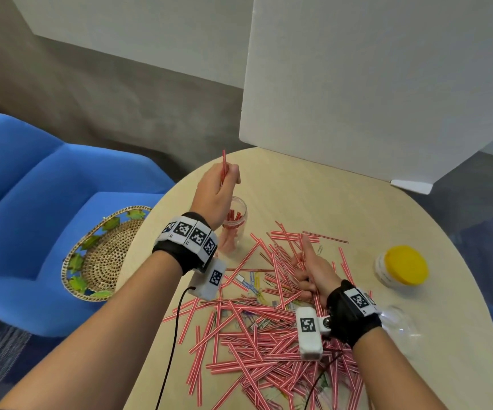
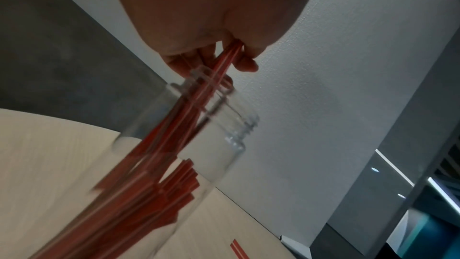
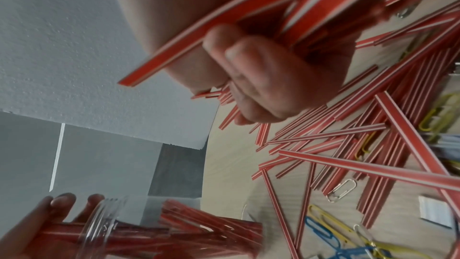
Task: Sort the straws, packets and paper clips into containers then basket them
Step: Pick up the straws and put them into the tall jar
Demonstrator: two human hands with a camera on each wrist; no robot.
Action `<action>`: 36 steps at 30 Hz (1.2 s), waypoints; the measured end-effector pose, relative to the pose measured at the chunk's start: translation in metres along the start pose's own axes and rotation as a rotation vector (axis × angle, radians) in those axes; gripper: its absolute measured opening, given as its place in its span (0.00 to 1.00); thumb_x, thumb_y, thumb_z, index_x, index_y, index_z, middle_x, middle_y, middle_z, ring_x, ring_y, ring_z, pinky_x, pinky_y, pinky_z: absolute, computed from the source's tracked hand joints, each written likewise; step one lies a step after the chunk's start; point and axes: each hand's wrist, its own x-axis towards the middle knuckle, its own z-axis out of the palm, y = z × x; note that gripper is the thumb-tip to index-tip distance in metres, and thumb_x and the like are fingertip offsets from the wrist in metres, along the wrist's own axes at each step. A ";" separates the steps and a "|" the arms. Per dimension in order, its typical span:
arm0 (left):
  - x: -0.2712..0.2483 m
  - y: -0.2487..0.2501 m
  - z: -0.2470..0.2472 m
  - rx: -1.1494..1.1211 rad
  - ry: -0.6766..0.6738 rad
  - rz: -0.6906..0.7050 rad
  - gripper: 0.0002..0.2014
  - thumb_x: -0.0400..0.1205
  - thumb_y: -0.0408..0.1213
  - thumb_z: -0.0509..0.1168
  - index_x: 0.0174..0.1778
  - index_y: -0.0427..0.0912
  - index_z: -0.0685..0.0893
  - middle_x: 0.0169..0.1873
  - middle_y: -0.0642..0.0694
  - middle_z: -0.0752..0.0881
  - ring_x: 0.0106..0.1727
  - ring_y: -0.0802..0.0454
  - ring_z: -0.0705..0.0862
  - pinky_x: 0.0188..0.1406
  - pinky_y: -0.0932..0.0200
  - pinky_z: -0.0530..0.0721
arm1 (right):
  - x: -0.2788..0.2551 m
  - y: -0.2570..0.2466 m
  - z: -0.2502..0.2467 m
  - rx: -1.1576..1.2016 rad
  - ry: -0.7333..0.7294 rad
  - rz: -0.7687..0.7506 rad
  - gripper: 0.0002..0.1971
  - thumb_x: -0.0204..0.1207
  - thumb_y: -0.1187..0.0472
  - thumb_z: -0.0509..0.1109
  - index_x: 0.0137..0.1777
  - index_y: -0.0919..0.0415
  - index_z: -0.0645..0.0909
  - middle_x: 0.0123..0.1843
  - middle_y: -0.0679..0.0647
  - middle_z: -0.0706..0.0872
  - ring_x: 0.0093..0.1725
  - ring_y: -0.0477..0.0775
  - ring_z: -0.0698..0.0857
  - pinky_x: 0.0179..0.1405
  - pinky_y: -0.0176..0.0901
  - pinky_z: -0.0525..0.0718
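Note:
A clear jar (image 1: 234, 224) with several red-and-white straws in it stands on the round table (image 1: 342, 202). Above its mouth my left hand (image 1: 218, 184) pinches a small bunch of straws (image 1: 224, 164), their lower ends reaching into the jar (image 2: 199, 125). My right hand (image 1: 310, 270) rests on the big straw pile (image 1: 268, 335) and grips a handful of straws (image 3: 224, 27). Coloured paper clips (image 1: 254, 282) and small packets (image 1: 240, 278) lie among the straws; paper clips (image 3: 328, 229) show in the right wrist view too.
A woven basket (image 1: 103, 255) sits on the blue chair (image 1: 32, 202) left of the table. A yellow-lidded jar (image 1: 401, 269) stands at the right, and an empty clear jar (image 1: 399, 324) lies by my right wrist. White foam boards (image 1: 372, 84) stand behind the table.

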 end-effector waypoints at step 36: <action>-0.083 0.025 0.009 -0.410 0.017 -0.016 0.07 0.75 0.36 0.78 0.44 0.37 0.93 0.34 0.44 0.91 0.34 0.48 0.88 0.37 0.51 0.88 | -0.032 -0.057 0.060 -0.015 -0.180 -0.382 0.26 0.88 0.42 0.52 0.58 0.63 0.83 0.28 0.55 0.76 0.18 0.50 0.72 0.13 0.35 0.67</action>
